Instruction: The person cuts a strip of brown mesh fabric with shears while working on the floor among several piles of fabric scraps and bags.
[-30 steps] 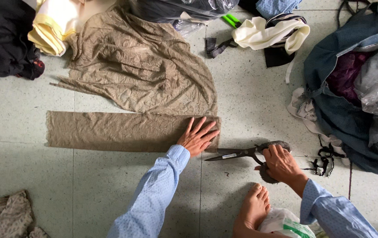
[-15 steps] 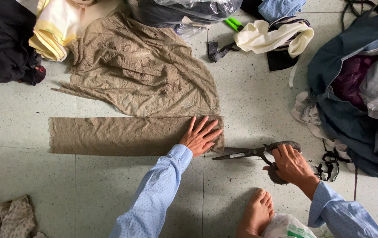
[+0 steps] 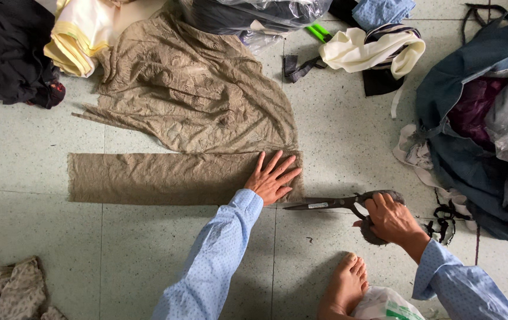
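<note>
My left hand (image 3: 273,176) lies flat with fingers spread on the right end of a long folded strip of tan lace fabric (image 3: 159,178) on the tiled floor. A larger piece of the same tan lace (image 3: 195,95) spreads out just above the strip. My right hand (image 3: 391,218) grips the handles of large black scissors (image 3: 331,204), whose closed blades point left toward the strip's right edge, a little short of it. Both sleeves are light blue. My bare foot (image 3: 344,285) rests on the floor below the scissors.
A blue denim heap with clear plastic bags (image 3: 491,118) fills the right side. Cream and striped cloth (image 3: 378,50) lies at the top, yellow-cream fabric (image 3: 76,35) and black cloth (image 3: 11,53) at the top left, crumpled beige scraps (image 3: 5,287) at the bottom left.
The view has shifted slightly. My right hand with the scissors has stayed near the strip's right end, and my left hand keeps pressing the strip down.
</note>
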